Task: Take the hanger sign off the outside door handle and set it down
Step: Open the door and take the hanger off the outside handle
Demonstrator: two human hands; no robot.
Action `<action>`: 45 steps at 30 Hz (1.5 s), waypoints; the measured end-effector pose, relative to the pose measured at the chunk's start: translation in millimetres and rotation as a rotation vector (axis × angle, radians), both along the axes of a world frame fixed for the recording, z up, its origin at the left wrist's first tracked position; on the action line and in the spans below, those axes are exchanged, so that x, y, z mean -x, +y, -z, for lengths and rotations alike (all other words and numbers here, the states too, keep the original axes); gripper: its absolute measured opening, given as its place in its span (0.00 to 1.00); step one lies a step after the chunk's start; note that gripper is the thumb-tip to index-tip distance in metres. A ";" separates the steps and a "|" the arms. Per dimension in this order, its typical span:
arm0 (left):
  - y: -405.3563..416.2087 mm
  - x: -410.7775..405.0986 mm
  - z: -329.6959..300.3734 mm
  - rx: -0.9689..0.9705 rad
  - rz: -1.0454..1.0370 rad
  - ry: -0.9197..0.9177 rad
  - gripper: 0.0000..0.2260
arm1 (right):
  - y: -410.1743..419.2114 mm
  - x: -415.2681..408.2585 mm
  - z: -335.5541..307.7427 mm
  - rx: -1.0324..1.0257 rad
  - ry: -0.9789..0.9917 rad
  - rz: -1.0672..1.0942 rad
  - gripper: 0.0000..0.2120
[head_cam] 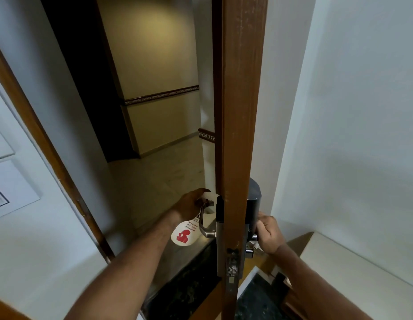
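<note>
A white hanger sign (184, 234) with red print and a red figure hangs on the outside door handle (204, 221), a silver lever to the left of the door's edge. My left hand (189, 204) grips the top of the sign beside the lever. The brown wooden door (241, 112) stands ajar, seen edge-on. My right hand (269, 232) is closed around the inside handle, which it mostly hides, below a dark lock housing (254, 197).
The wooden door frame (39, 135) runs down the left, with white wall panels beside it. Beyond the doorway lies a dim corridor floor (154, 181). A white ledge with wooden trim (339, 262) sits at lower right; the latch plate (232, 266) is on the door's edge.
</note>
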State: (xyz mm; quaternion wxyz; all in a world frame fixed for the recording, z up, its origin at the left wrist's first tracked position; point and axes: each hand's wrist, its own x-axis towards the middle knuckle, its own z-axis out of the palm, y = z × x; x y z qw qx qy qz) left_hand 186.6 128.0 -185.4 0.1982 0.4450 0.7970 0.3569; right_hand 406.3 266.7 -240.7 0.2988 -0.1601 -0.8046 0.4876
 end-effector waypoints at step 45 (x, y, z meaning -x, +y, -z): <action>-190.5 -74.7 48.4 -0.420 -1.241 0.111 0.04 | -106.2 163.7 -1.0 -0.442 0.015 -0.109 0.23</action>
